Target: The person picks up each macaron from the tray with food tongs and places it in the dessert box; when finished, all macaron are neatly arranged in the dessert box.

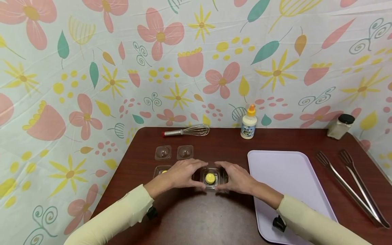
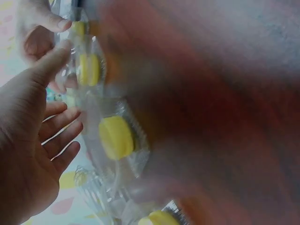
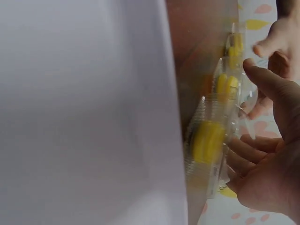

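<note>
A yellow macaron [image 1: 210,178] sits in a small clear plastic box [image 1: 211,186] in the middle of the table, between my two hands. My left hand [image 1: 183,173] is at the box's left side, thumb and fingers spread apart and curved toward it. On the other side my right hand [image 1: 237,177] mirrors it, fingertips close to the box's edge. In the left wrist view, the left hand's fingers are loosely extended with nothing held. Several boxes with yellow macarons [image 3: 208,142] stand in a row in the right wrist view. Another box [image 1: 158,170] is partly hidden behind my left hand.
Two clear domed lids [image 1: 163,152] lie behind the left hand. A whisk [image 1: 186,131] and a squeeze bottle [image 1: 248,122] are along the back edge. To the right are a pale lilac tray [image 1: 275,160], metal tongs [image 1: 356,190] and a black-capped jar [image 1: 340,126].
</note>
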Tool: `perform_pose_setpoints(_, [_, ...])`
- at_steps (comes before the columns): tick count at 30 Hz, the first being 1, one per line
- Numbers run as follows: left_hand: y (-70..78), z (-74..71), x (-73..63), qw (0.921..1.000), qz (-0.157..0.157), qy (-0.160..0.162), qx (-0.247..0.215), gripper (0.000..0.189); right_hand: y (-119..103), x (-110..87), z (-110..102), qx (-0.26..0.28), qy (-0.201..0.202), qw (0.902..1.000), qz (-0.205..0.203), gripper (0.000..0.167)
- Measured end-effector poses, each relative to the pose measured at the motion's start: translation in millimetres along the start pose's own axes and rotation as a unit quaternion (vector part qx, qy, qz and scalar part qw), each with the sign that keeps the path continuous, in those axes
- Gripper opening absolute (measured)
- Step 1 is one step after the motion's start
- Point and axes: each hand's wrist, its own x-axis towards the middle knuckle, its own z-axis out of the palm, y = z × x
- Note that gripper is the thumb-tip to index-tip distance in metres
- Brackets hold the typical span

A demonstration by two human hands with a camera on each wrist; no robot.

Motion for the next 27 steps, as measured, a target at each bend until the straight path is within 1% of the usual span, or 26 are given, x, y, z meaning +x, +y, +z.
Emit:
perform_pose_setpoints(2, [-3.1,-6.9,0.3,0.9999,-0.003,0.011,-0.004,0.08,-1,2.2,-2,0.002,-0.002,1.0,-0.001,0.091])
perform_pose_setpoints(4, [-7.9,-16.1,0.8,0.9996,-0.01,0.018,-0.019,0.078,-2,4.6,-4,0.005,-0.003,1.0,-0.004,0.094])
perform_pose_setpoints(7, [-19.3,-31.9,2.3,0.9988,-0.022,0.025,-0.035,0.076,-6,8.6,-6,0.011,-0.005,0.9999,-0.006,0.099])
perform_pose_setpoints(10, [-34.6,-50.3,1.4,0.997,-0.045,0.029,-0.056,0.075,-10,12.8,-7,0.016,-0.008,0.9998,-0.008,0.103])
perform_pose_setpoints(14, [-61.5,-67.9,-3.0,0.9919,-0.085,0.039,-0.086,0.077,-16,18.3,-7,0.026,-0.018,0.9994,-0.01,0.107])
perform_pose_setpoints(16, [-75.5,-71.3,-5.5,0.988,-0.112,0.035,-0.1,0.082,-19,21.0,-5,0.036,-0.024,0.999,-0.012,0.11])
perform_pose_setpoints(19, [-92.6,-72.3,-9.4,0.9802,-0.156,0.013,-0.121,0.093,-23,26.0,-1,0.049,-0.033,0.9981,-0.018,0.115])
perform_pose_setpoints(21, [-100.9,-70.3,-11.0,0.974,-0.18,-0.003,-0.137,0.1,-26,29.8,2,0.054,-0.036,0.9976,-0.024,0.117])
perform_pose_setpoints(24, [-109.5,-63.9,-11.2,0.9674,-0.198,-0.021,-0.156,0.107,-30,35.7,9,0.056,-0.037,0.9972,-0.033,0.117])
perform_pose_setpoints(27, [-114.8,-55.6,-9.3,0.9641,-0.209,-0.036,-0.16,0.11,-34,41.3,15,0.047,-0.031,0.9973,-0.046,0.116])
